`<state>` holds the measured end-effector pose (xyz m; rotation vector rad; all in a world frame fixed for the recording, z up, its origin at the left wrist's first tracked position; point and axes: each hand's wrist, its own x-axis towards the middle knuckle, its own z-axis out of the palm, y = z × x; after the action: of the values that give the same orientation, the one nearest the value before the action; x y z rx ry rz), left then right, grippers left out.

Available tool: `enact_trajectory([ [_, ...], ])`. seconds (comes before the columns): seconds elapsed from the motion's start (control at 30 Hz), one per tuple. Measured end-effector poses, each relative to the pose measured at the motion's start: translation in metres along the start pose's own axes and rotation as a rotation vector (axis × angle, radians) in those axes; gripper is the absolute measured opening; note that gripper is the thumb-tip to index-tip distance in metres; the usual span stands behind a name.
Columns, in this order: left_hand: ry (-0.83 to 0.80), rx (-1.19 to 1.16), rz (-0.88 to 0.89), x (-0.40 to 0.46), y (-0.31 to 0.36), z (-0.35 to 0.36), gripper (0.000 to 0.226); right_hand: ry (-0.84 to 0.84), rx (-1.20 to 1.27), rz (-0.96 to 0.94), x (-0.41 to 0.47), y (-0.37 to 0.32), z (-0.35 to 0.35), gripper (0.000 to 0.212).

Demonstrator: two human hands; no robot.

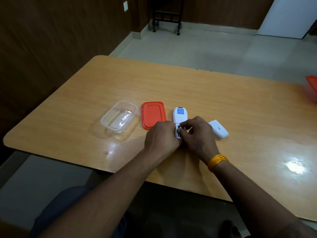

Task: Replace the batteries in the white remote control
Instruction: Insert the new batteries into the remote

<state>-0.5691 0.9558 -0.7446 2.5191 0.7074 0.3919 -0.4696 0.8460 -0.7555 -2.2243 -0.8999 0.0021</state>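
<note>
The white remote control (179, 114) lies face down near the middle of the wooden table (188, 86), a blue label on its back. Its battery compartment (179, 131) is uncovered at the near end. My left hand (161, 136) grips the remote's near end from the left. My right hand (197, 133) has thumb and fingertips pressed into the compartment; whether they pinch a battery is hidden. The white battery cover (218, 128) lies on the table just right of my right hand.
An orange-red lid (152, 114) lies left of the remote. Further left stands a clear plastic container (119, 116). Another red container (312, 90) shows at the table's right edge. A black wheeled stand (167, 16) is on the floor beyond.
</note>
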Motion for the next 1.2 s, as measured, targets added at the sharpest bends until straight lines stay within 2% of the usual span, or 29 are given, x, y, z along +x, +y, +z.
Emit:
enact_trajectory([
  [0.33, -0.067, 0.004, -0.027, 0.000, -0.001, 0.000, 0.027, -0.076, 0.009, -0.019, -0.005, 0.004, -0.001, 0.014],
  [0.5, -0.182, -0.159, -0.157, 0.011, -0.001, -0.015, 0.048, -0.002, 0.146, 0.067, -0.010, 0.005, -0.012, 0.019],
  [0.57, -0.197, -0.359, -0.280, 0.016, 0.001, -0.024, 0.041, 0.046, 0.233, 0.094, -0.012, 0.005, -0.020, 0.016],
  [0.63, -0.197, -0.715, -0.440, 0.017, 0.005, -0.032, 0.021, 0.065, 0.276, 0.094, -0.014, 0.003, -0.027, 0.014],
  [0.7, -0.186, -0.962, -0.553, 0.018, 0.008, -0.036, 0.026, 0.055, 0.313, 0.084, -0.018, -0.001, -0.030, 0.014],
  [0.83, -0.195, -1.193, -0.616, 0.020, 0.011, -0.036, 0.032, 0.010, 0.359, 0.020, -0.025, -0.014, -0.029, 0.016],
  [1.0, -0.123, -1.175, -0.617, 0.018, 0.015, -0.024, 0.014, -0.007, 0.221, -0.103, -0.029, -0.023, -0.025, 0.029],
  [1.2, -0.084, -1.158, -0.662, 0.018, 0.018, -0.014, 0.011, 0.012, 0.075, -0.168, -0.026, -0.021, -0.024, 0.027],
])
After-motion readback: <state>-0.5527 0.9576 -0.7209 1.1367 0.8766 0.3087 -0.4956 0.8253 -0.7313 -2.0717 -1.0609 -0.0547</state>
